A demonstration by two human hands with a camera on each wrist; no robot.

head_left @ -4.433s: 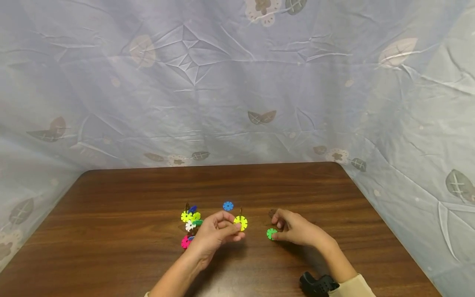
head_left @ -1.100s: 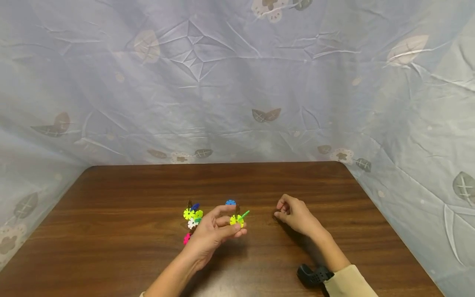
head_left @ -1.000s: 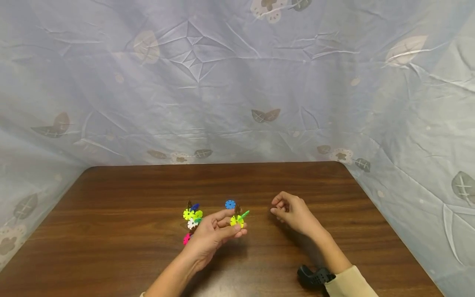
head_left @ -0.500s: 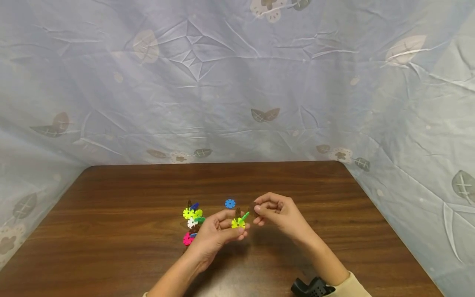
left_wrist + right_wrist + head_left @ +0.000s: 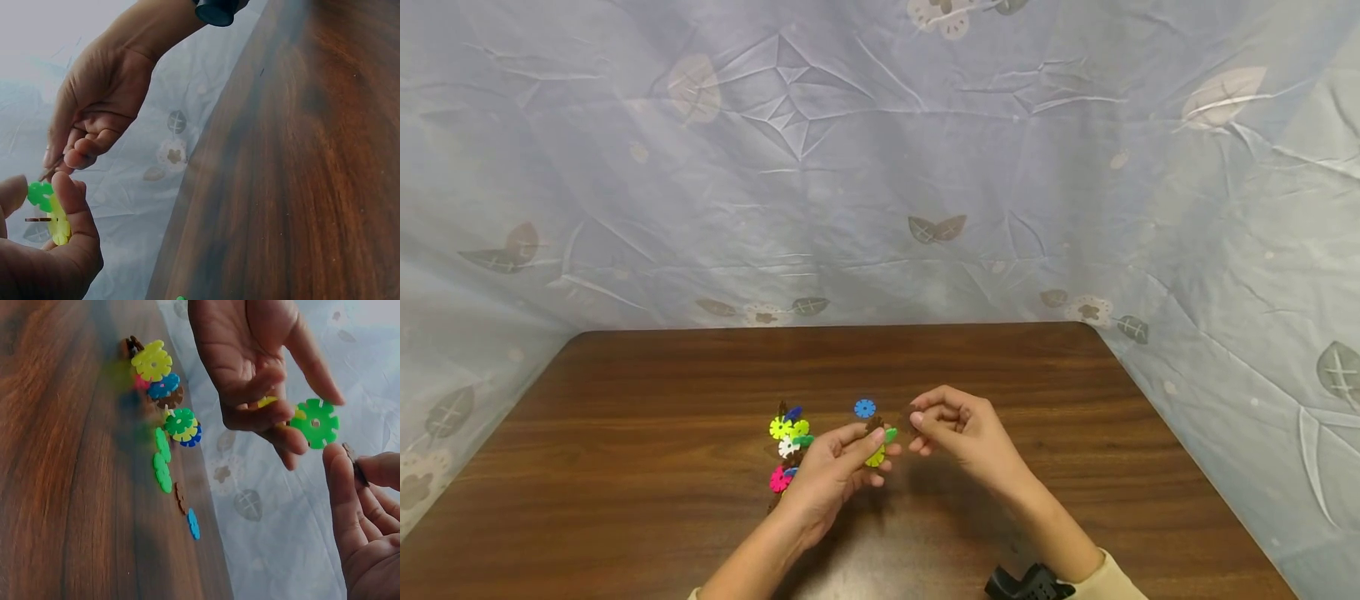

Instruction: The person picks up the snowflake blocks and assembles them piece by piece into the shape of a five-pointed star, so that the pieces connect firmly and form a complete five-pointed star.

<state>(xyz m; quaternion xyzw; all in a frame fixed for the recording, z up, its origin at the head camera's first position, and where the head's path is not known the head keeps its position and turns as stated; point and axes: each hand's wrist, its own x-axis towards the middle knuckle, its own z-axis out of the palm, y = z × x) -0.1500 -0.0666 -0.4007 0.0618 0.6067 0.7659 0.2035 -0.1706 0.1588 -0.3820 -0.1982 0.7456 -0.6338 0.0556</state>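
My left hand (image 5: 831,475) holds a small joined group of notched plastic discs above the table. In it are a yellow disc (image 5: 876,457), a green disc (image 5: 326,430) slotted into its edge, and a brown disc (image 5: 39,220) standing out from the yellow one. The left thumb lies over part of the group in the head view. Just to the right, my right hand (image 5: 962,429) pinches another brown disc (image 5: 355,465) between thumb and fingers. That disc is edge-on in the right wrist view, close to the green one; whether they touch I cannot tell.
A cluster of joined discs, with yellow, white and pink (image 5: 780,479) ones, lies left of the hands. A loose blue disc (image 5: 865,408) lies behind them. Loose green discs (image 5: 162,472) and a brown disc (image 5: 180,498) show on the wooden table (image 5: 647,400).
The green disc, earlier on the table under my right fingers, is now joined to the yellow one. My right hand has brought a brown disc leftward. The left thumb has shifted up.
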